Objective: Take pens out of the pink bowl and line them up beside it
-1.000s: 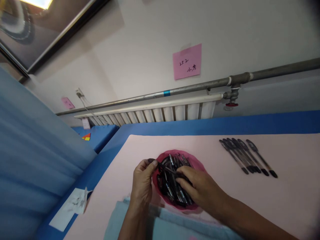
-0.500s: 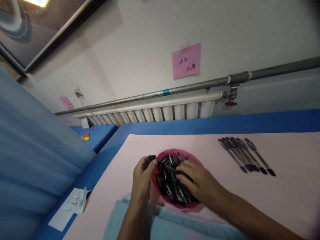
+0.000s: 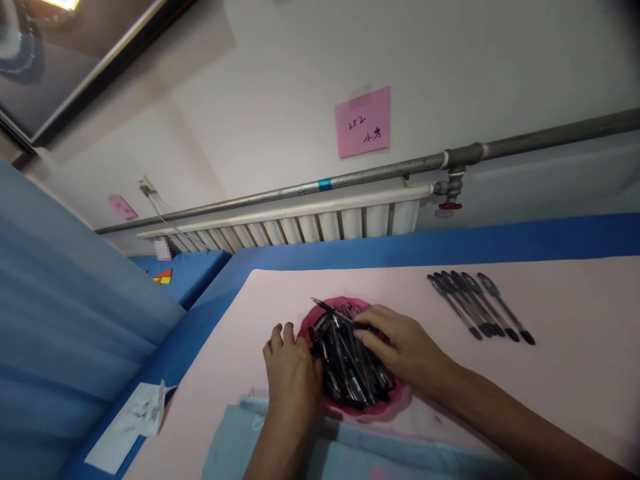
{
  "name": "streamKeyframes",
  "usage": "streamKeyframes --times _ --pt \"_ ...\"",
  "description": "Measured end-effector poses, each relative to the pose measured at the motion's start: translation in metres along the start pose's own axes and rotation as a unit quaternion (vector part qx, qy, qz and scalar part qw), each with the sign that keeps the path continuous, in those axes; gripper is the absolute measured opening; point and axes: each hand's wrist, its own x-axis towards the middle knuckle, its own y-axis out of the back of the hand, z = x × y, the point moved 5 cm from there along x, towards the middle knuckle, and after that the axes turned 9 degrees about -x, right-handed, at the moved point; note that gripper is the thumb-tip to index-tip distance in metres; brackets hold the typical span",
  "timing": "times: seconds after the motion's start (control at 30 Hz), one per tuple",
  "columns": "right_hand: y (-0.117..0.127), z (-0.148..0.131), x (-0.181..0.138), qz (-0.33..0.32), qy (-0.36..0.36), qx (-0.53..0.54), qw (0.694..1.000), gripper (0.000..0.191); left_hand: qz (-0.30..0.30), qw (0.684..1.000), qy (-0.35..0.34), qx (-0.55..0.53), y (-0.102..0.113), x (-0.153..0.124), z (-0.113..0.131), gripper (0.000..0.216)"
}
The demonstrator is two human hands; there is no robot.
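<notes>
My right hand [image 3: 395,340] pinches a black pen [image 3: 331,311] above a pink bowl [image 3: 403,400]. The pen is uncapped, its pointed tip directed up and left. Black pens and loose caps [image 3: 350,363] fill the bowl. At the bowl's left rim rests my left hand [image 3: 291,367], back upward, with two fingers stretched out and apart; its thumb side reaches over the rim and is partly hidden. No object shows in that hand. Several capped pens [image 3: 470,303] lie side by side in a slanted row to the right.
Pale pink sheeting [image 3: 575,373] covers the blue table [image 3: 550,230]. A light-blue cloth [image 3: 235,440] lies at the near edge, and white paper [image 3: 120,427] at the left. Behind the table are a radiator [image 3: 320,227] and a pipe [image 3: 390,172]; a blue curtain [image 3: 65,300] hangs left.
My left hand has let go of the pen's end and moved down to the bowl's left side. The pen tip now shows bare in my right hand. The view has shifted slightly.
</notes>
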Motion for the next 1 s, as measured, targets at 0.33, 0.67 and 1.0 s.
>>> streamKeyframes --times 0.33,0.67,1.0 --pt "-0.003 0.000 -0.002 0.004 0.023 -0.009 1.000 0.012 -0.054 0.998 -0.014 -0.031 -0.003 0.001 0.000 0.027" --pt "-0.004 -0.004 -0.002 -0.011 0.032 0.000 0.999 0.012 -0.058 0.997 -0.016 -0.058 -0.005 0.002 0.002 0.027" --pt "-0.004 -0.004 -0.003 -0.025 0.035 -0.005 0.999 0.014 0.067 0.879 0.073 -0.467 0.014 0.012 -0.027 0.013"
